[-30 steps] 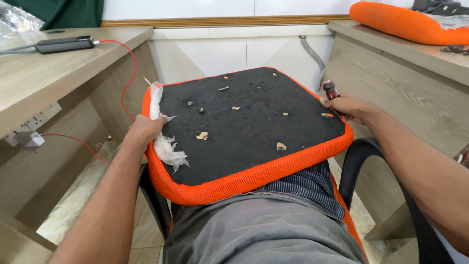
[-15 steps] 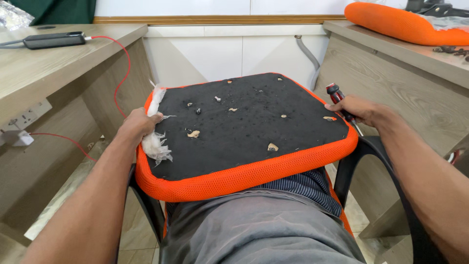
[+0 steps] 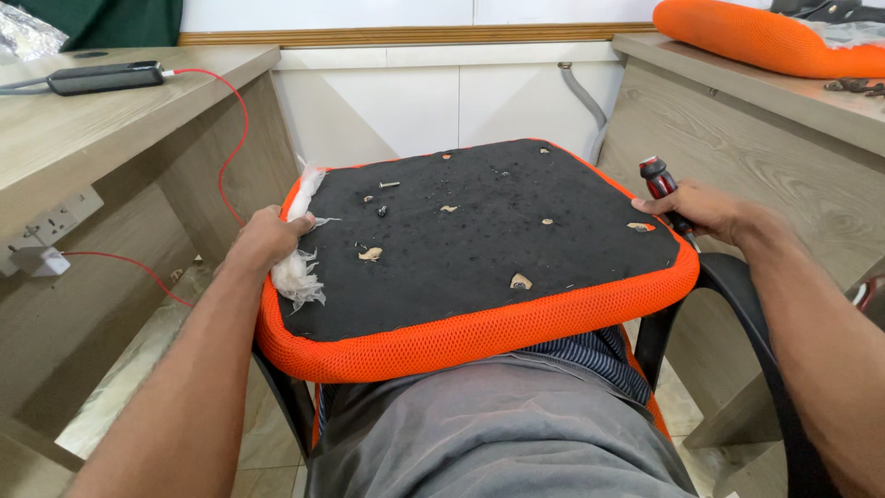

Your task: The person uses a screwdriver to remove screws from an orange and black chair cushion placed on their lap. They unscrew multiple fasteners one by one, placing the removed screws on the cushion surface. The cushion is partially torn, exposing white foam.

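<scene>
**Seat pad held across lap, underside up**

Orange seat pad (image 3: 479, 318), black underside upward, lying across the lap above grey trousers (image 3: 498, 433) and a striped shirt hem (image 3: 581, 355). Left hand (image 3: 267, 238) clamped over the pad's left edge, fingers curled shut on the orange rim and on a tuft of white stuffing (image 3: 297, 272) spilling out there. Right hand (image 3: 705, 210) pressed to the pad's right edge, closed around a screwdriver (image 3: 662, 184) with red-and-black handle, butt pointing up and away; shaft hidden behind the hand. Loose on the black fabric: a screw (image 3: 388, 184) near the far left corner, a smaller dark fastener (image 3: 382, 211) just below it, and several pale scraps (image 3: 521, 281) scattered toward the near side. Black chair arm (image 3: 728, 277) under the right wrist. Wooden desks on both flanks: on the left one, a black power bank (image 3: 103, 77) with a red cable (image 3: 241, 120) trailing down to a white plug (image 3: 41, 261); on the right one, a second orange cushion (image 3: 765, 41).
</scene>
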